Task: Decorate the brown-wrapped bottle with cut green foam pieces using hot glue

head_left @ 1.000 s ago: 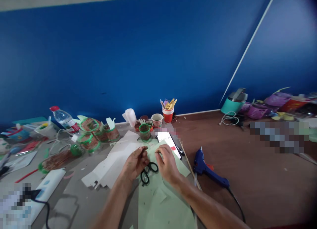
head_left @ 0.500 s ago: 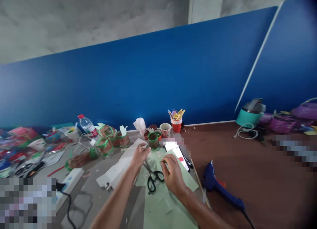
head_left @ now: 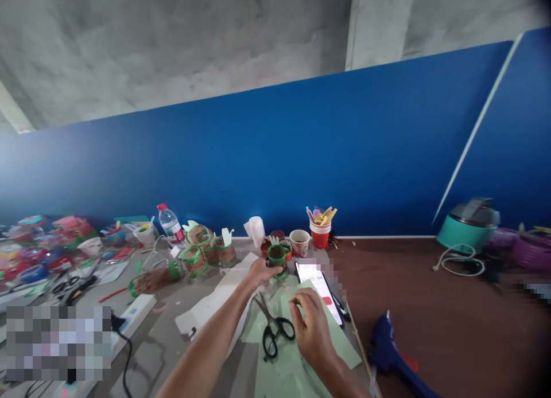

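My left hand (head_left: pixel 259 273) is at a small brown pot with a green rim (head_left: pixel 278 254). Its thumb lies across the front and the other fingers are at the left side, partly hidden. My right hand (head_left: pixel 309 316) hovers over pale green paper (head_left: pixel 279 375), fingertips pinched together; whatever is between them is too small to make out. Between my hands, scissors (head_left: pixel 275 329) with black handles lie on the paper, blades slightly apart. A lit phone (head_left: pixel 321 289) is just beyond my right hand, partly under a green sheet.
A blue glue gun (head_left: pixel 390 349) lies on the brown table at right. White paper (head_left: pixel 224 295), similar pots (head_left: pixel 193 260), a water bottle (head_left: pixel 170 223) and a power strip (head_left: pixel 135 323) are on the left. Paper cups (head_left: pixel 300 243) stand near the blue partition (head_left: pixel 258 157).
My left hand has moved forward to the green-rimmed pot, away from above the scissors. My right hand stays pinched in about the same place. The view has shifted left and up.
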A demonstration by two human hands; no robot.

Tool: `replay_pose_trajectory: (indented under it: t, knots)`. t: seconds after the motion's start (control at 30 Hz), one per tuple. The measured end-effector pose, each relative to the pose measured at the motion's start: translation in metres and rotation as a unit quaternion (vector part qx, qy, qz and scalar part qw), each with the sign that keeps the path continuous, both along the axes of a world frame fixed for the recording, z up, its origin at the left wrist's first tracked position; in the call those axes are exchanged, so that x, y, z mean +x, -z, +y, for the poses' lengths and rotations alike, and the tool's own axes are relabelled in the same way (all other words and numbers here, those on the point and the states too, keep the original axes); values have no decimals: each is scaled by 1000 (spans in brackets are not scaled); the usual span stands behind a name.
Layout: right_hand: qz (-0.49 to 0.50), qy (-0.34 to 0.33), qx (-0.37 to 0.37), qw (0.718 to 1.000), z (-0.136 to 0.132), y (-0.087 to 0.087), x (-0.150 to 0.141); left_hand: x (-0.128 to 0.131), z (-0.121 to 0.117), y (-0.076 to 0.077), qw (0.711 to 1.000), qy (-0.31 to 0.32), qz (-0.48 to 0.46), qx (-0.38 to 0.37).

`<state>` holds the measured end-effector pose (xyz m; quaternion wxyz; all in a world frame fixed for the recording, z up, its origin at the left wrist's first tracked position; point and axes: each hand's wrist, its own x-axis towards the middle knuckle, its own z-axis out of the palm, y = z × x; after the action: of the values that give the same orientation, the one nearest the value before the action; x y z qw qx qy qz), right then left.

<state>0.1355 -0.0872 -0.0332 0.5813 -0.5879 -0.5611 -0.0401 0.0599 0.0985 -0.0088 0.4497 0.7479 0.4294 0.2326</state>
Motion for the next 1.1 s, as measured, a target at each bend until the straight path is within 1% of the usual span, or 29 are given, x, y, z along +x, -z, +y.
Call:
replay_pose_trajectory:
  t: [0.17,0.27,0.33,0.4,0.5,0.53,0.57,0.63,0.77,0.83,0.9,0.97,1.03,1.1]
  knots:
    - [-3,0,2,1000,0,1,0,5,1,0,998,-37,26,46]
    - [10,9,10,1000,-1,-2,0,-2,-8,-7,997,-39,19,63]
    - [24,15,9,1000,-2,-5,-1,-13,-18,-13,997,-19,3,69]
    - [42,17,7,999,-3,-8,-1,-27,-31,-20,997,18,-20,71]
    - [77,-9,3,997,-5,-11,-3,-46,-50,-24,995,62,-57,60]
    - [89,-28,0,996,-6,-11,-4,-51,-56,-22,991,80,-105,35]
    - [99,-47,-3,994,-6,-11,-4,-54,-60,-19,986,84,-147,14]
    - [113,-80,-10,990,-7,-9,-5,-57,-67,-11,976,64,-210,-15]
    - [139,-95,-22,986,-7,-6,-6,-56,-78,4,965,3,-258,-45]
    - [150,-97,-24,984,-8,-8,-8,-55,-84,5,958,-9,-277,-80]
    - [156,-105,-28,982,-8,-10,-9,-54,-90,3,946,-7,-299,-125]
    - [158,-115,-35,980,-9,-13,-10,-54,-96,1,927,6,-329,-179]
    - [161,-120,-43,979,-9,-15,-10,-53,-102,1,900,28,-361,-241]
    - [171,-119,-50,977,-9,-15,-9,-52,-107,2,875,41,-388,-287]
